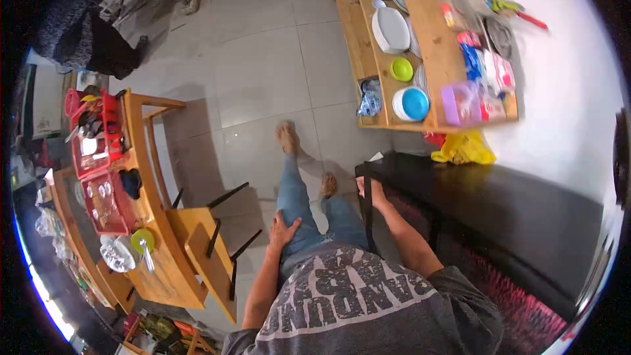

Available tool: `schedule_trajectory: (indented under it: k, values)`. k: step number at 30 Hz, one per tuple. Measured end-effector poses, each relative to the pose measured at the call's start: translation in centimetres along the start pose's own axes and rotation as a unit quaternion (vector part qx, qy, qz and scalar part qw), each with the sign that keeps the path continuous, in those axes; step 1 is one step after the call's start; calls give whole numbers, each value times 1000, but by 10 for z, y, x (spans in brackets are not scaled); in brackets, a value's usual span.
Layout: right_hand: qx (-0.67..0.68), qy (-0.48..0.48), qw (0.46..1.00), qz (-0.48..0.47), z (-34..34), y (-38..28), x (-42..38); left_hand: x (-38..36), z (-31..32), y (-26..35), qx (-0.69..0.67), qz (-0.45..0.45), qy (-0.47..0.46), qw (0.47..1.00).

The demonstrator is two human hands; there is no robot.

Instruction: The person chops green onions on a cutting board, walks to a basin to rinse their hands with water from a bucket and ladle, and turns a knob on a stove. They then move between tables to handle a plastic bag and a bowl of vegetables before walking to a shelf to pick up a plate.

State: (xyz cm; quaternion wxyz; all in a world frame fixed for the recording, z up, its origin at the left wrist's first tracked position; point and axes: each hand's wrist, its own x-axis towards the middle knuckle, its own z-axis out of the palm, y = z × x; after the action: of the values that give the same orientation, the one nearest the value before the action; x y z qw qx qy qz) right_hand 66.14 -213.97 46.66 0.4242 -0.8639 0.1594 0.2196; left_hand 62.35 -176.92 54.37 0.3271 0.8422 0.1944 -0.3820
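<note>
My left hand [283,231] lies on the left thigh of my blue jeans [292,187], fingers apart and nothing held. On the other side, my right hand [372,192] is at a narrow black bar [368,223] by the near end of a black table [499,204]. The bar crosses in front of that hand, and fingers show on its left side. They look curled around the bar, though part of the grip is hidden. Both bare feet are on the tiled floor [256,66], the left foot [286,137] further forward.
A wooden shelf [430,46] with bowls and plates stands ahead right, a yellow plastic bag [465,149] below it. To the left, a wooden table [161,283] carries red baskets [105,204]; a wooden chair [209,260] is beside it. Another person [108,46] is at the upper left.
</note>
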Motion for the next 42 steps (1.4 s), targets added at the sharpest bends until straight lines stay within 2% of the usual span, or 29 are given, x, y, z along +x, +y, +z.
schedule_trajectory:
  k: [1,3,4,5,6,8,10,12,14,17,19,21,23,26,27,29,30,32,34,38,42]
  values:
    - [91,4,995,42,-15,-7,40,17,-6,8,-11,-13,2,1000]
    - [42,91,993,59,-34,-29,103,40,-25,20,0,-21,9,1000]
    - [-104,163,981,13,-48,-60,145,54,-41,32,9,-12,28,1000]
    - [71,168,979,85,-63,-87,188,67,-54,43,16,-5,48,999]
    - [243,170,941,162,-82,-110,222,75,-69,53,-32,14,64,997]
    - [347,223,896,163,-115,-143,296,82,-86,59,-72,16,73,995]
    - [514,339,758,216,-150,-115,386,92,-89,62,-65,1,79,995]
    - [515,316,780,164,-203,-125,433,107,-97,74,-75,-7,72,995]
    - [457,418,765,177,-236,-135,482,111,-104,86,-94,-26,60,993]
    - [448,426,775,130,-293,-97,539,124,-110,106,-105,-59,41,992]
    - [440,463,760,118,-331,-99,569,128,-111,121,-83,-80,22,993]
    - [461,519,714,87,-375,-108,606,130,-114,135,-63,-106,4,992]
    - [446,547,706,64,-416,-105,639,132,-119,145,-76,-111,-8,991]
    - [396,566,722,51,-466,-86,677,140,-125,155,-59,-165,-59,983]
    - [351,560,749,49,-480,-71,684,137,-127,158,-61,-192,-91,975]
    - [175,534,827,27,-507,-22,698,142,-131,164,-51,-187,-101,976]
    - [146,530,835,30,-515,-10,704,144,-134,166,-47,-186,-108,975]
    - [233,530,812,69,-512,-21,704,151,-134,165,-17,-188,-118,975]
    - [361,541,749,127,-501,-61,703,155,-137,170,20,-227,-137,964]
    - [422,511,739,119,-503,-58,690,152,-131,161,31,-219,-116,968]
    - [461,500,725,111,-511,-45,676,160,-138,172,37,-246,-136,959]
